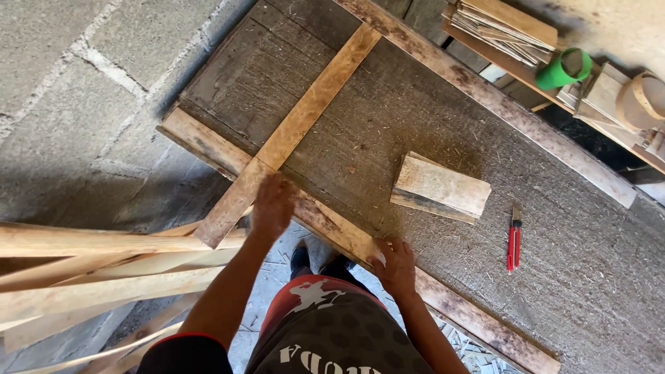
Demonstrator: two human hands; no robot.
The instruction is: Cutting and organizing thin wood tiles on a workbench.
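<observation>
A long wooden slat [315, 104] lies across the dark, worn workbench [415, 118], its near end overhanging the front edge. My left hand [271, 206] rests flat on that near end of the slat. My right hand [395, 266] grips the bench's front edge rail, fingers curled over it, holding no loose object. A short stack of wooden boards [441, 188] lies on the bench just beyond my right hand. A red utility knife [513, 239] lies to the right of the stack.
A pile of long pale wooden strips [90, 270] juts out at the lower left over the concrete floor. A green cup [564, 68], a bundle of thin slats [506, 24] and a round wooden piece [644, 100] sit behind the bench at top right.
</observation>
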